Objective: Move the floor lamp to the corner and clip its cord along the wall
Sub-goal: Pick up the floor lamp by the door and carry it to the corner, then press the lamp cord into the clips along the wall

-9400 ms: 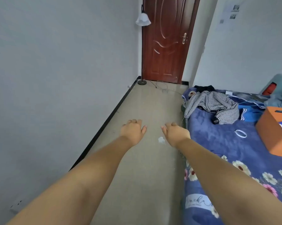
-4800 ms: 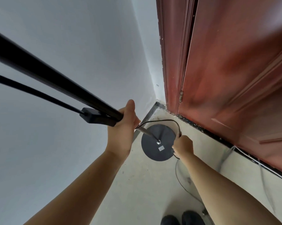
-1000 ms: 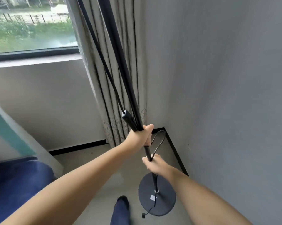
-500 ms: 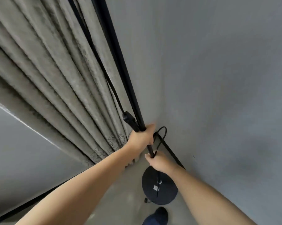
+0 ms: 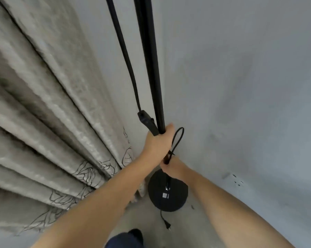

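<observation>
Head view: my left hand point(image 5: 158, 143) grips the slim black metal floor-lamp pole point(image 5: 152, 68), right hand point(image 5: 172, 166) clasps pole and looped black cord point(image 5: 177, 140) lower down. Round base point(image 5: 168, 191) sits in the corner — loose plug point(image 5: 167, 226) near my foot could snag.

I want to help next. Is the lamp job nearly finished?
About halfway. The lamp base already sits in the corner by the curtain. Both hands, left and right, grip the pole. The cord is loose, plug on the floor; clipping remains.
</observation>
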